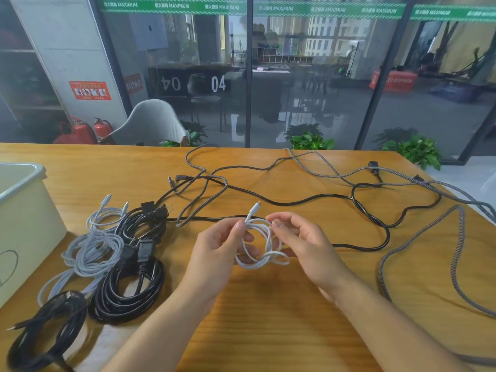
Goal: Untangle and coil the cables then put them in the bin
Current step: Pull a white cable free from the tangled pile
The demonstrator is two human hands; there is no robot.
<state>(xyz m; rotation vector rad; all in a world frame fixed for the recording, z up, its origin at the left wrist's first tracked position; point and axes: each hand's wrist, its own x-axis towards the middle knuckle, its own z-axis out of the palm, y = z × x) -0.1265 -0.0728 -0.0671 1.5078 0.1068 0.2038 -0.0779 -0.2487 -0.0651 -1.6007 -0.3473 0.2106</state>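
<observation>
While left hand (pixel 217 248) pinches the white USB cable (pixel 264 245) coil and right hand (pixel 300 237) curls round its loops, coil hangs between both hands; bin (pixel 24 210) far left of them.

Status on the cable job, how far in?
Partway. Done: several coils lie beside the bin, none visibly binned. In hand: left hand and right hand hold a small white cable in loops. Left: braided grey cable and long black cable still sprawl tangled.
</observation>
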